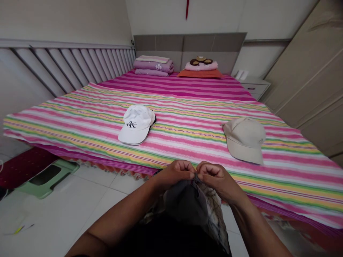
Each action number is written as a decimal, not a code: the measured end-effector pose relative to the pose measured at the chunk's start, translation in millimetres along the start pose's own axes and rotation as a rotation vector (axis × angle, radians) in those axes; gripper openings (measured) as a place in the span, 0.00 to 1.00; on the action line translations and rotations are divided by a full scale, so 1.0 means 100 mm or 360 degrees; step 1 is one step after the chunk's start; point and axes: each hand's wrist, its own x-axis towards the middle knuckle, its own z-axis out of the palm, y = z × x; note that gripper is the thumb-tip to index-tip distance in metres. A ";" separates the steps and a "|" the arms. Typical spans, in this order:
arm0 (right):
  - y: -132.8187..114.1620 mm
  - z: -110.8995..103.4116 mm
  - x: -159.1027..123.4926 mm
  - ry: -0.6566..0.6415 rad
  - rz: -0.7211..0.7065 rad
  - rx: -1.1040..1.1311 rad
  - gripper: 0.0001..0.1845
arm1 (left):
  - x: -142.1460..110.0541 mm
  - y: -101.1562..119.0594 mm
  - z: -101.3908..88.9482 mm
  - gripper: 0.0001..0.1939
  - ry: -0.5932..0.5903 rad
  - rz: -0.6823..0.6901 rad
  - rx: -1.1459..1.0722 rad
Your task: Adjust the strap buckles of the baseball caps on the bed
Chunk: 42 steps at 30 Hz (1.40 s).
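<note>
Near the bed's front edge, both hands meet at the strap-like edge of a dark grey cap (pixel 184 201), held low before my body. My left hand (pixel 178 173) is closed, pinching that edge between thumb and fingers. Close against it, my right hand (pixel 213 175) pinches the same edge from the other side. Shadow and the fingers hide the cap's details. Farther off on the bed, a white cap (pixel 138 123) with black lettering lies to the left, its brim toward me. A beige cap (pixel 245 139) rests to the right, brim also facing me.
A striped sheet (pixel 184 142) covers the bed. Folded purple bedding (pixel 152 66) and an orange pillow (pixel 199 74) are stacked by the headboard (pixel 171 44). White railings (pixel 80 66) run along the left. A green stool (pixel 44 178) stands on the tiled floor.
</note>
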 end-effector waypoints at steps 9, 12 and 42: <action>-0.11 -0.07 0.02 -0.0239 0.0145 -0.0110 0.15 | -0.01 0.02 -0.02 0.13 -0.0082 -0.0060 0.0015; -0.11 -0.07 0.02 -0.0236 0.0215 -0.0098 0.14 | -0.01 0.02 -0.03 0.13 -0.0092 -0.0074 -0.0006; -0.14 -0.14 0.04 -0.0353 0.0130 -0.0047 0.13 | 0.02 -0.02 -0.01 0.09 -0.0030 -0.0055 0.0009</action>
